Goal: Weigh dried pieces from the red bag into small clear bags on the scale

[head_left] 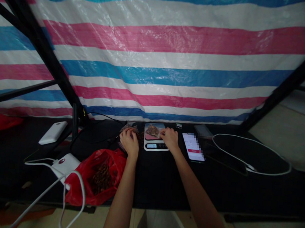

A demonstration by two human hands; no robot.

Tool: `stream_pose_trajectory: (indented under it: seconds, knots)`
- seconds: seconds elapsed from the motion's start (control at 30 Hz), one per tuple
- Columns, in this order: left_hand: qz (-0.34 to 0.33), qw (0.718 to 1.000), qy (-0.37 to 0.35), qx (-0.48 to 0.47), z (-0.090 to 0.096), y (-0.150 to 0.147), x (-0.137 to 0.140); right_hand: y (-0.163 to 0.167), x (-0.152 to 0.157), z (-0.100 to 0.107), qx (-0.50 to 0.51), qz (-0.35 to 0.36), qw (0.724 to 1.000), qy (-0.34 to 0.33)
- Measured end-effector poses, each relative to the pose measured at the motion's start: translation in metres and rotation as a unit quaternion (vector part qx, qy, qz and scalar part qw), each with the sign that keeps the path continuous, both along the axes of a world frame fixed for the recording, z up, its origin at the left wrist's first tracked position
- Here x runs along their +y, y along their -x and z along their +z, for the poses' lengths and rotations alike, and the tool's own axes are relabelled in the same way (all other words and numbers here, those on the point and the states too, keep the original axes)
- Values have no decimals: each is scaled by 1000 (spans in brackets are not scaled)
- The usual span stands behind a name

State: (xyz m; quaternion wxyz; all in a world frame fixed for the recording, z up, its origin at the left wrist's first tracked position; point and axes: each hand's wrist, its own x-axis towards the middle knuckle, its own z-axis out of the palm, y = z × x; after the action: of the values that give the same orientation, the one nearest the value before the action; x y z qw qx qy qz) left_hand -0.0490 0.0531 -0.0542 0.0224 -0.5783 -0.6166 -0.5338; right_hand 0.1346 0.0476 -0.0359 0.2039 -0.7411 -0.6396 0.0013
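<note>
Left hand (129, 140): resting curled beside the scale (154, 138), fingers bent together over a clear packet (128, 127).
Right hand (169, 137): pinching the small bag (153, 130) lying on the scale.
Writing: phone (193, 147) screen blurred, scale display unreadable.

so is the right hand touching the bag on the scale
Touching. The head view shows the right hand lying over the right edge of the small clear bag on the scale, fingers overlapping it with no gap.

Clear filled pouch (153, 130) flat on scale (154, 142)
</note>
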Motion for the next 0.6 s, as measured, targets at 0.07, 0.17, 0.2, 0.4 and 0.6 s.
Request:
stream_pose_trajectory:
  seconds: [0.07,0.17,0.2,0.4,0.6]
  knots:
    - [-2,1000,1,-1,0,0,1,0,-1,0,1,3,1000,2]
    - [-3,1000,0,-1,0,0,2,-1,-1,0,-6,8,1000,0]
    - [-2,1000,-1,-1,0,0,2,-1,-1,0,-12,17,1000,-3]
    - [-18,1000,-9,0,0,-1,2,0,-2,-2,-72,125,989,-39]
    - [-24,1000,-11,1,-2,0,3,2,-2,-4,-90,111,988,-65]
